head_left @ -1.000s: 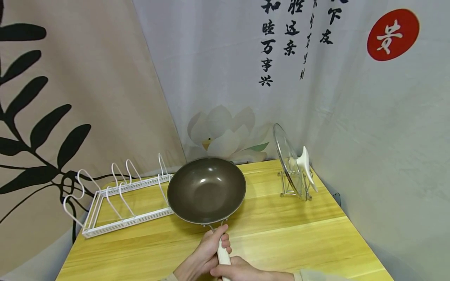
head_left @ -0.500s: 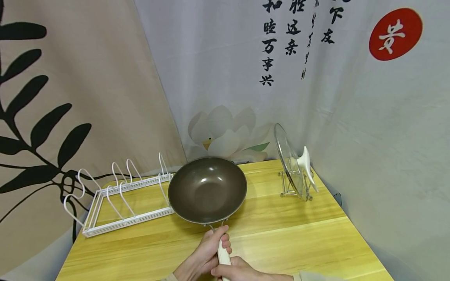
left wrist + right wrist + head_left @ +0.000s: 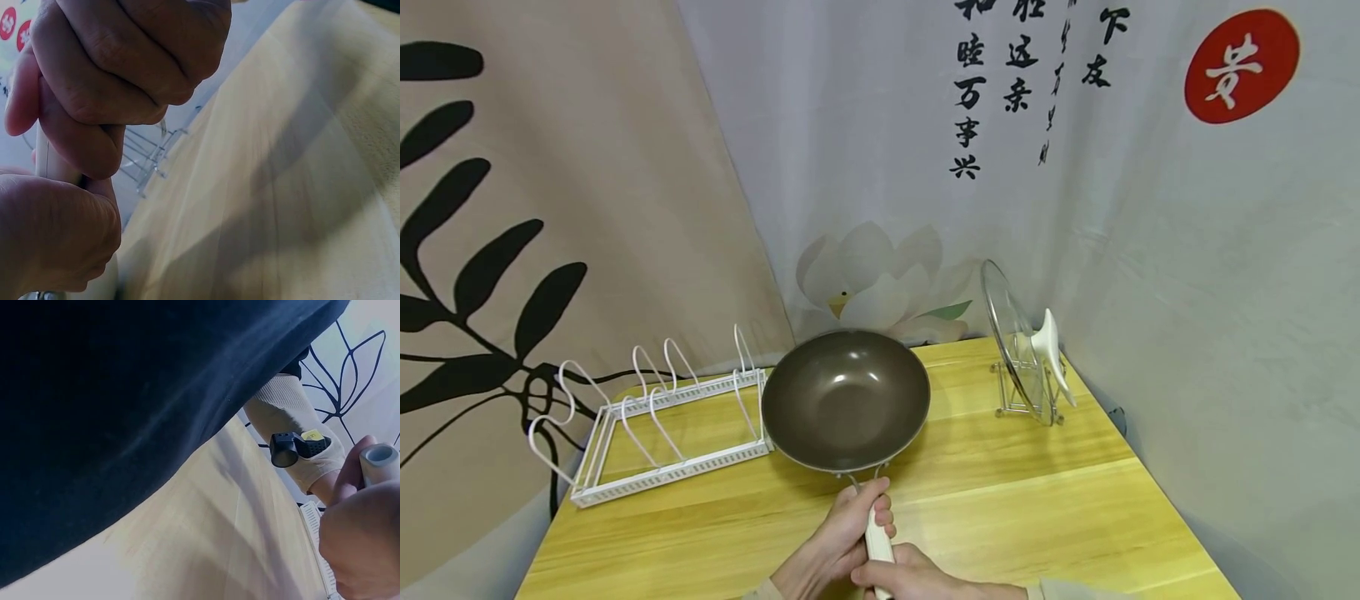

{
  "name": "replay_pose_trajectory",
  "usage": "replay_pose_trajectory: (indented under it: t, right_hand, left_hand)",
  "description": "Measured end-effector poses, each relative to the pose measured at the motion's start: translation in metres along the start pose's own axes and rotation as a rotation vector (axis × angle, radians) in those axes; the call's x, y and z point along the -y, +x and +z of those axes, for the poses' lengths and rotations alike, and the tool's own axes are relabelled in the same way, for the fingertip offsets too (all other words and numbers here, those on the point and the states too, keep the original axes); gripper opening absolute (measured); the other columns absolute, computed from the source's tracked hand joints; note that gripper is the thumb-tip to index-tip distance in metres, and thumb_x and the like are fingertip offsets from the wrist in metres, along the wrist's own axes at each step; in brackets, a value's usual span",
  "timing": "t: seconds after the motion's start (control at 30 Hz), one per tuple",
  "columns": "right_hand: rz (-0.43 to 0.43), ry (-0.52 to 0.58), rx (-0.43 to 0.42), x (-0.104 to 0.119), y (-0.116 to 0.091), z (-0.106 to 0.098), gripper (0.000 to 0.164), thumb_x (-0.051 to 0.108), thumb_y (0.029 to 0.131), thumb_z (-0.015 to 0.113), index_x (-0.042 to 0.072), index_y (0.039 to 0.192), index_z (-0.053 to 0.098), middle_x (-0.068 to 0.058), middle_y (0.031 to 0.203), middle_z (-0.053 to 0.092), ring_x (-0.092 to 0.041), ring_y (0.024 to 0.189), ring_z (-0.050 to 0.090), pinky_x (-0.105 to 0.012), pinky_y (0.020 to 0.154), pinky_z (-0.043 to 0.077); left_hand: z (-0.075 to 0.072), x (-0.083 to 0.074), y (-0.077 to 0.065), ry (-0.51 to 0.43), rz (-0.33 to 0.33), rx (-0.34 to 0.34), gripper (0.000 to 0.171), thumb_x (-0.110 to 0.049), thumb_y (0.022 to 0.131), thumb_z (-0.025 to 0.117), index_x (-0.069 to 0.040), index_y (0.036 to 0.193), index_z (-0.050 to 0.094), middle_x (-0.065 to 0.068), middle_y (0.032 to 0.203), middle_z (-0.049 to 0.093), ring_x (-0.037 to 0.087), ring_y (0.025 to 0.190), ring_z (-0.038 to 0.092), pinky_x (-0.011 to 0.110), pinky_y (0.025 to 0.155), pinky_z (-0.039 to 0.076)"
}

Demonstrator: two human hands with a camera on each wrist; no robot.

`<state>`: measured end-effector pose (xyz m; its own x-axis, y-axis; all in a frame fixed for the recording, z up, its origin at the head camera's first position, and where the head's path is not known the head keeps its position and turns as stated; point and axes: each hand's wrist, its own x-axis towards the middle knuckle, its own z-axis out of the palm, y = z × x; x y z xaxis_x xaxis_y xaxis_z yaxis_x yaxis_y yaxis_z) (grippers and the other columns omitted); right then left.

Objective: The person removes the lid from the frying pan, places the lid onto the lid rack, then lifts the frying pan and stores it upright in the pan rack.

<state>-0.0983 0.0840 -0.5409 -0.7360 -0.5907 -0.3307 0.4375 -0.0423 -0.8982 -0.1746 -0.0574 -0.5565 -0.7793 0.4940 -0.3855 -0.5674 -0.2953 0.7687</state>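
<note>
A deep frying pan (image 3: 846,404) with a brown inside is held out over the wooden table, its inside facing up toward me. Its cream handle (image 3: 878,542) points back toward my body. My left hand (image 3: 850,525) grips the handle close to the pan, thumb laid along its top. Just behind it, my right hand (image 3: 913,575) wraps the lower part of the handle. The left wrist view shows the curled fingers (image 3: 119,56) of the left hand. In the right wrist view the hollow handle end (image 3: 380,455) sticks out past the right hand (image 3: 365,540).
Left of the pan lies a white rack (image 3: 670,475) with upright wire loops, its right end close to the pan's rim. At the back right, a glass lid (image 3: 1011,342) with a white knob stands in a small wire stand (image 3: 1015,408). A printed curtain (image 3: 880,125) hangs behind the table.
The pan has shifted slightly to the right relative to the white rack. Both hands keep their grip on the handle. The head view has tilted very slightly.
</note>
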Motion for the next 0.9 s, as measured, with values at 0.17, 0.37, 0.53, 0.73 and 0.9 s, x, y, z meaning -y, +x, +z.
replay_pose_trajectory:
  t: [0.17, 0.37, 0.53, 0.73, 0.9]
  right_hand:
    - [0.001, 0.055, 0.042, 0.004, -0.003, 0.0, 0.027, 0.026, 0.098, 0.063, 0.018, 0.073, 0.06, 0.016, 0.058, 0.059, 0.004, 0.049, 0.053, -0.012, 0.045, 0.043]
    - [-0.012, 0.086, 0.063, 0.008, -0.005, 0.001, 0.025, 0.025, 0.099, 0.062, 0.019, 0.075, 0.058, 0.016, 0.058, 0.058, 0.003, 0.047, 0.051, -0.012, 0.044, 0.042]
    - [-0.028, 0.086, 0.061, 0.011, -0.006, 0.001, 0.026, 0.025, 0.099, 0.061, 0.019, 0.074, 0.058, 0.017, 0.057, 0.058, 0.003, 0.047, 0.052, -0.013, 0.044, 0.043]
    - [-0.054, 0.067, 0.06, 0.014, -0.005, 0.001, 0.028, 0.026, 0.099, 0.061, 0.019, 0.073, 0.058, 0.018, 0.056, 0.057, 0.003, 0.047, 0.051, -0.013, 0.044, 0.043]
    - [-0.075, 0.051, 0.055, 0.016, -0.005, 0.001, 0.03, 0.027, 0.099, 0.061, 0.019, 0.071, 0.058, 0.018, 0.055, 0.057, 0.002, 0.047, 0.05, -0.014, 0.044, 0.042]
  left_hand:
    - [0.005, -0.007, 0.0, 0.012, 0.023, 0.02, 0.022, -0.027, 0.107, 0.052, -0.017, 0.091, 0.041, -0.013, 0.067, 0.046, 0.0, 0.058, 0.046, 0.015, 0.058, 0.049]
    - [0.011, -0.013, 0.0, 0.032, 0.048, 0.009, 0.024, -0.027, 0.107, 0.053, -0.018, 0.087, 0.044, -0.013, 0.065, 0.048, 0.002, 0.057, 0.048, 0.016, 0.057, 0.05]
    - [0.015, -0.018, 0.0, 0.043, 0.067, 0.008, 0.024, -0.026, 0.108, 0.052, -0.018, 0.086, 0.044, -0.013, 0.066, 0.047, 0.001, 0.057, 0.047, 0.016, 0.056, 0.05]
    - [0.017, -0.023, -0.001, 0.053, 0.075, 0.011, 0.025, -0.026, 0.107, 0.052, -0.018, 0.086, 0.043, -0.012, 0.068, 0.047, 0.001, 0.057, 0.047, 0.016, 0.056, 0.05]
    - [0.019, -0.027, -0.003, 0.063, 0.089, 0.008, 0.025, -0.026, 0.107, 0.054, -0.018, 0.086, 0.043, -0.012, 0.068, 0.046, 0.001, 0.058, 0.046, 0.016, 0.056, 0.05]
